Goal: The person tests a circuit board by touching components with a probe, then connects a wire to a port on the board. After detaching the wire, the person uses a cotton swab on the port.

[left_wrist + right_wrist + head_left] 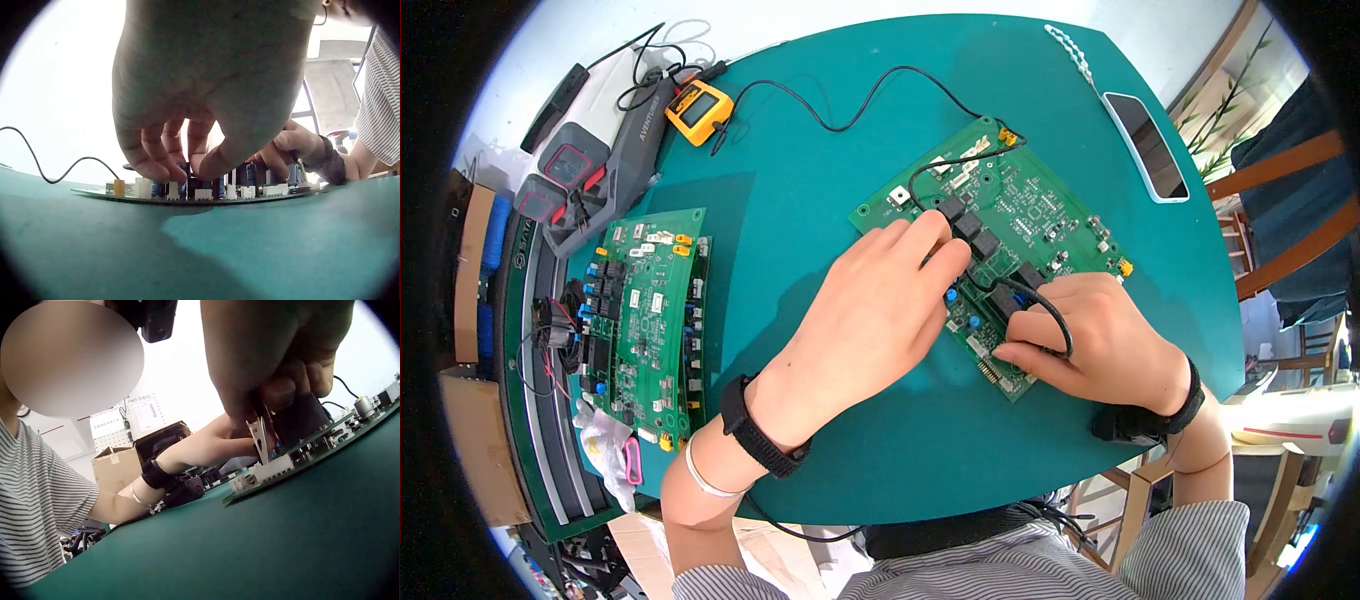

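A green circuit board [1040,215] lies on the table under both hands. My left hand [870,300] is over its near-left side, fingers curled down among the black relays [983,240], with a black cable [913,185] running in beneath them. In the left wrist view, thumb and fingertips [209,164] come down right at the dark parts; what lies between them is mostly hidden. At the board's near-right part my right hand [1090,325] pinches a metal clip [257,439], its tip pointing down by a white connector [273,469]. Cable loops over this hand.
A yellow meter [700,110] stands at the back left, joined to the cable. More circuit boards [645,310] are stacked at left, beside a grey tool [640,125] and a plastic bag [605,440]. A phone [1147,150] lies at the right, near the table edge.
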Tool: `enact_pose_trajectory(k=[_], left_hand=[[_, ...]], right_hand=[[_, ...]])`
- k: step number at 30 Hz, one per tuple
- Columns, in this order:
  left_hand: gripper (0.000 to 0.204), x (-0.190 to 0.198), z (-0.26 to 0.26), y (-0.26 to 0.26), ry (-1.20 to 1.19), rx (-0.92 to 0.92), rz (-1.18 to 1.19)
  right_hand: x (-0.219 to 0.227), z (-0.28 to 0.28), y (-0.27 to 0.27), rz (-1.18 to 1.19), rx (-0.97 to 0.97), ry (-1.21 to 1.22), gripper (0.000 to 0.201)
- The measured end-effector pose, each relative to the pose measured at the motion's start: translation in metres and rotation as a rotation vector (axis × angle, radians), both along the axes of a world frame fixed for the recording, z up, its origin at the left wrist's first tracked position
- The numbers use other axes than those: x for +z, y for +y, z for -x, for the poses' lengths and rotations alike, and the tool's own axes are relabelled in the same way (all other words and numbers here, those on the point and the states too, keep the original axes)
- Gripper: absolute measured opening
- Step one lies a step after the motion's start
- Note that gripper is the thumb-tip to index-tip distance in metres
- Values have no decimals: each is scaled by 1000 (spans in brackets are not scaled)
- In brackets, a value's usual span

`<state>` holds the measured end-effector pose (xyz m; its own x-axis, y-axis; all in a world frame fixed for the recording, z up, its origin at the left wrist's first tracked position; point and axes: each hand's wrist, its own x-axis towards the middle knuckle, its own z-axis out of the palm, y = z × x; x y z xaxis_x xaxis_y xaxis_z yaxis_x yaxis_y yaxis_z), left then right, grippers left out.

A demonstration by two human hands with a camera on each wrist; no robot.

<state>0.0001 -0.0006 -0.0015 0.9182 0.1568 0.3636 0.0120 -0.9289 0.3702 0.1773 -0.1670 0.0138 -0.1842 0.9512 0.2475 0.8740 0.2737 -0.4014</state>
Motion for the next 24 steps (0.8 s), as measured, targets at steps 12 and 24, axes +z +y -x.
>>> enact_pose_trajectory(k=[12, 24], left_hand=[[32, -1, 0, 0, -6, 1, 1], [31, -2, -1, 0, 4, 1, -7]], right_hand=[[0, 0, 1, -1, 6, 15, 28], [-4, -2, 1, -58, -6, -61, 26]])
